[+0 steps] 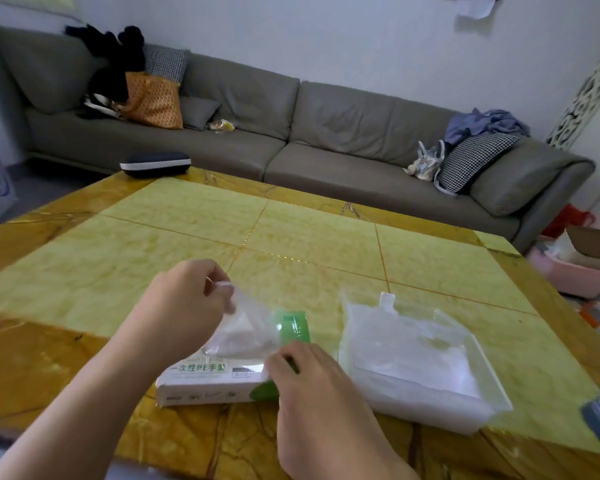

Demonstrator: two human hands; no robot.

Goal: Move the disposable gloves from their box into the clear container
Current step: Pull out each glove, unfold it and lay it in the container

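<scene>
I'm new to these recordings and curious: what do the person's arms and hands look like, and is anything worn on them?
Both are bare: the left hand and right hand wear no gloves, and both forearms show no sleeves. No watch or bracelet is visible.

Soft, even daylight fills the room, and shadows are faint. The glossy counter (194, 216) carries a dull sheen near its far edge. The wide lens bends the sofa (326, 133) and the counter's edges. The whole picture is slightly soft, with smeared corners.
</scene>
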